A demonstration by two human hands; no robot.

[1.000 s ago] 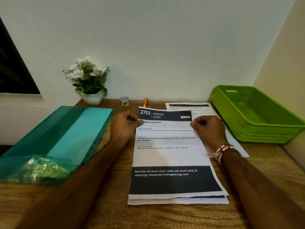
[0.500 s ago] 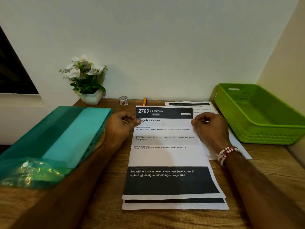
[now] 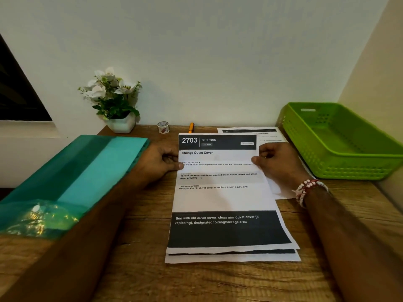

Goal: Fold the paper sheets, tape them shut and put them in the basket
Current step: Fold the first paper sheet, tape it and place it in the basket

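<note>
**Top sheet pinched at both long edges, flat on the bench**

Bench ends at the far wall; the green basket fills the far right corner and a teal board overhangs the left side. Bare wood lies near the stack and to the near right. Count: 2 stacked sheets with near edges staggered, 1 more sheet far right, 1 basket, 1 tape roll, 1 pen. Top sheet lies mid-bench, long axis near–far, header at the far end. Left hand and right hand have fingers curled and thumbs on top, clamped on its left and right edges
</note>
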